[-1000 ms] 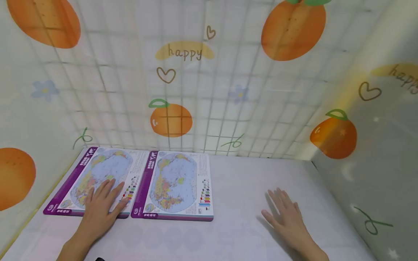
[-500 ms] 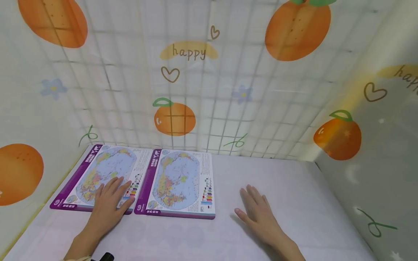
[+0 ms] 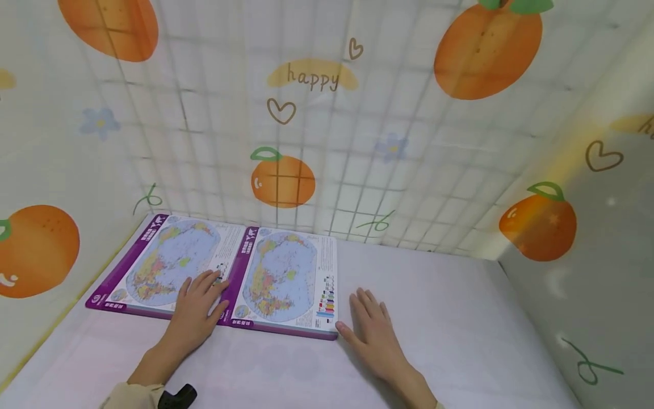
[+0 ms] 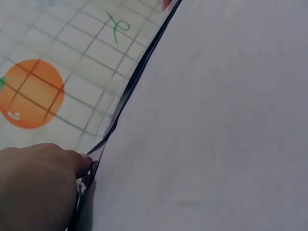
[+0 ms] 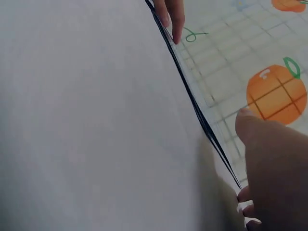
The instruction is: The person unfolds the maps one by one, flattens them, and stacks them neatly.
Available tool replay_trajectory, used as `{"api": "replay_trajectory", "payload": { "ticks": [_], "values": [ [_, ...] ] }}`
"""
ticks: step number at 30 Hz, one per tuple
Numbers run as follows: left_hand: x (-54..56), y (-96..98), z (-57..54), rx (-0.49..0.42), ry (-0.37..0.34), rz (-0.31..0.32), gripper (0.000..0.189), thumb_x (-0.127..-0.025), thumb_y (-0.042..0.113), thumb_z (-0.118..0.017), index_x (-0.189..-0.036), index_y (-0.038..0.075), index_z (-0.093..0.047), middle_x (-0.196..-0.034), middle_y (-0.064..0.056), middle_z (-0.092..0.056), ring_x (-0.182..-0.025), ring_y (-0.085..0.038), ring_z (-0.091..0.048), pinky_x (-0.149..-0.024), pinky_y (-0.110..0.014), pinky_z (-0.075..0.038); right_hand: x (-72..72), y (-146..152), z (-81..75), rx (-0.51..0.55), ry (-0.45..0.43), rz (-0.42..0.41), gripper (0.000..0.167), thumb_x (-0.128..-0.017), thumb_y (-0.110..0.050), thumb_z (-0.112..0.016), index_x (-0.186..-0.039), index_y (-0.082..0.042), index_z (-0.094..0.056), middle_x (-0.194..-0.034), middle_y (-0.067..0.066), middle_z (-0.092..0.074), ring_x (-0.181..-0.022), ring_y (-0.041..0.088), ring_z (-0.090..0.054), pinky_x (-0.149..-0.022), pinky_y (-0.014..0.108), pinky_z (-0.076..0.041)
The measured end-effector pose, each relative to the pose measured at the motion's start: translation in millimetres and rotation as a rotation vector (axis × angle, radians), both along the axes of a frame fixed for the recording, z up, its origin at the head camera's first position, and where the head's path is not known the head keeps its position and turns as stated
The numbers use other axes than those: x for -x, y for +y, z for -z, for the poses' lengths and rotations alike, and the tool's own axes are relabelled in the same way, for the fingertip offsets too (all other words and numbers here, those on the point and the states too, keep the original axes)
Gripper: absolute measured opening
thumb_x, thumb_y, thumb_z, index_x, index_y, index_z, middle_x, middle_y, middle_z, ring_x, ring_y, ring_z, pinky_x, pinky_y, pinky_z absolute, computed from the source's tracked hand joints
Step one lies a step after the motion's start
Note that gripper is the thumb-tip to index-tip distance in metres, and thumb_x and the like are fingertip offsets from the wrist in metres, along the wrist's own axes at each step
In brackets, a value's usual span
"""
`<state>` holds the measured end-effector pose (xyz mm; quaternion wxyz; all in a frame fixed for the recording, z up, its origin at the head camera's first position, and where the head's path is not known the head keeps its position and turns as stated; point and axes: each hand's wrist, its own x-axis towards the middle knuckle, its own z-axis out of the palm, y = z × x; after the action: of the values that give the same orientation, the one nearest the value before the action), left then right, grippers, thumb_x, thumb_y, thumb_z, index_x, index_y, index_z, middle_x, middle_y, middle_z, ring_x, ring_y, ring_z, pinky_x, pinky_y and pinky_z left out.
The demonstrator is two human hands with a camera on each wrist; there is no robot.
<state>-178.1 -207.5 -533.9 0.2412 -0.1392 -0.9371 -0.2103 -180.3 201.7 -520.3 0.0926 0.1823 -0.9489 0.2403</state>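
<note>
Where the wall rises beyond the work, a pale printed sheet (image 3: 219, 142) spans the whole view, its big oranges (image 3: 487, 51) and the word "happy" set over a grid of grey lines. Below it spreads the desk (image 3: 439, 329), pale and smooth. On the desk's left half, against the foot of the sheet, lie two flat world map boards side by side, their neighbouring edges meeting or nearly so: the left map board (image 3: 179, 255) and the right map board (image 3: 281, 278), each with a purple strip down its left side.

The hands come next in size, and neither grips anything. The left hand (image 3: 196, 312) lies over the near right corner of the left map board, fingers extended and a little apart, its thumb reaching the right board's purple strip. The right hand (image 3: 373, 341) is held flat just beside the right map board's near right corner, fingers straight, thumb out to the board's edge (whether it touches, I cannot tell). Smaller are the cream sleeve (image 3: 133, 396) at the left wrist and, smallest, a black object (image 3: 177, 397) beside it.
</note>
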Motion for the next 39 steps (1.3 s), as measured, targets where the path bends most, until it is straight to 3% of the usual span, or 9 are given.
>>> {"api": "replay_trajectory", "payload": {
  "ticks": [7,11,15,21,28,31,33,36,39],
  "values": [
    [-3.0,10.3,1.5,-0.039,-0.031,0.031,0.041,-0.094,0.01,-0.076,-0.134,0.004,-0.07,-0.149,-0.023,-0.06,-0.143,-0.047,-0.047,-0.114,-0.077,-0.027,-4.5,-25,1.9,0.101,-0.059,0.007,0.088,-0.099,-0.056,-0.065,-0.156,0.007,-0.042,-0.169,0.021,-0.036,-0.16,0.04,-0.025,-0.128,0.064,-0.014],
    [-9.3,11.5,1.1,-0.061,-0.048,0.051,0.042,-0.093,0.006,-0.076,-0.135,0.003,-0.069,-0.148,-0.02,-0.062,-0.143,-0.047,-0.047,-0.114,-0.077,-0.027,-8.5,-33,5.5,0.094,-0.03,-0.004,0.09,-0.096,-0.057,-0.068,-0.155,0.006,-0.044,-0.167,0.02,-0.04,-0.159,0.04,-0.028,-0.128,0.063,-0.018],
    [-21.3,10.5,2.0,-0.091,-0.059,0.07,0.043,-0.093,0.003,-0.076,-0.135,0.004,-0.069,-0.146,-0.016,-0.064,-0.145,-0.046,-0.047,-0.114,-0.077,-0.028,-15.4,-36,11.7,0.072,0.015,-0.019,0.088,-0.094,-0.057,-0.072,-0.153,0.004,-0.049,-0.163,0.018,-0.046,-0.156,0.039,-0.035,-0.126,0.064,-0.023],
    [-41.5,9.2,9.3,-0.12,-0.056,0.069,0.044,-0.089,0.001,-0.079,-0.133,0.004,-0.071,-0.141,-0.015,-0.069,-0.141,-0.049,-0.05,-0.109,-0.078,-0.032,-29.6,-36,20.5,0.116,-0.027,-0.055,0.082,-0.09,-0.049,-0.081,-0.149,0.001,-0.055,-0.16,0.012,-0.052,-0.152,0.036,-0.043,-0.123,0.063,-0.03],
    [-31.0,12.2,8.2,-0.117,-0.005,0.08,0.046,-0.086,0.0,-0.081,-0.131,0.003,-0.072,-0.141,-0.016,-0.068,-0.141,-0.048,-0.05,-0.111,-0.077,-0.032,-25.2,-35,9.1,0.297,-0.023,-0.021,0.084,-0.082,-0.035,-0.091,-0.152,-0.008,-0.054,-0.159,0.005,-0.054,-0.147,0.03,-0.051,-0.117,0.055,-0.043],
    [-25.8,14.7,3.4,-0.124,-0.031,0.08,0.046,-0.087,0.0,-0.081,-0.131,0.003,-0.072,-0.143,-0.015,-0.067,-0.143,-0.046,-0.049,-0.113,-0.076,-0.03,-21.7,-34,2.3,0.437,-0.107,0.01,0.079,-0.083,-0.027,-0.091,-0.153,-0.016,-0.055,-0.142,-0.002,-0.069,-0.127,0.018,-0.067,-0.109,0.04,-0.052],
    [-21.5,15.6,0.8,-0.126,-0.044,0.079,0.045,-0.088,0.001,-0.08,-0.132,0.004,-0.071,-0.144,-0.015,-0.066,-0.144,-0.046,-0.048,-0.114,-0.076,-0.029,-18.2,-33,-1.7,0.543,-0.182,0.019,0.077,-0.085,-0.021,-0.09,-0.152,-0.02,-0.054,-0.12,-0.005,-0.078,-0.103,0.012,-0.072,-0.094,0.028,-0.056],
    [-15.4,16.0,-2.6,-0.132,-0.057,0.079,0.045,-0.09,0.001,-0.079,-0.133,0.004,-0.071,-0.145,-0.015,-0.065,-0.146,-0.046,-0.046,-0.116,-0.075,-0.027,-11.6,-32,-5.8,0.653,-0.273,0.006,0.074,-0.088,-0.013,-0.087,-0.153,-0.02,-0.052,-0.087,-0.003,-0.078,-0.074,0.007,-0.063,-0.07,0.018,-0.05],
    [-12.6,15.7,-4.7,-0.141,-0.065,0.083,0.045,-0.09,0.001,-0.079,-0.134,0.003,-0.07,-0.146,-0.015,-0.065,-0.147,-0.046,-0.045,-0.117,-0.075,-0.026,-7.0,-30,-7.4,0.669,-0.288,-0.024,0.071,-0.09,-0.012,-0.084,-0.153,-0.018,-0.051,-0.074,0.0,-0.07,-0.065,0.006,-0.054,-0.061,0.018,-0.043]
  ]
}}
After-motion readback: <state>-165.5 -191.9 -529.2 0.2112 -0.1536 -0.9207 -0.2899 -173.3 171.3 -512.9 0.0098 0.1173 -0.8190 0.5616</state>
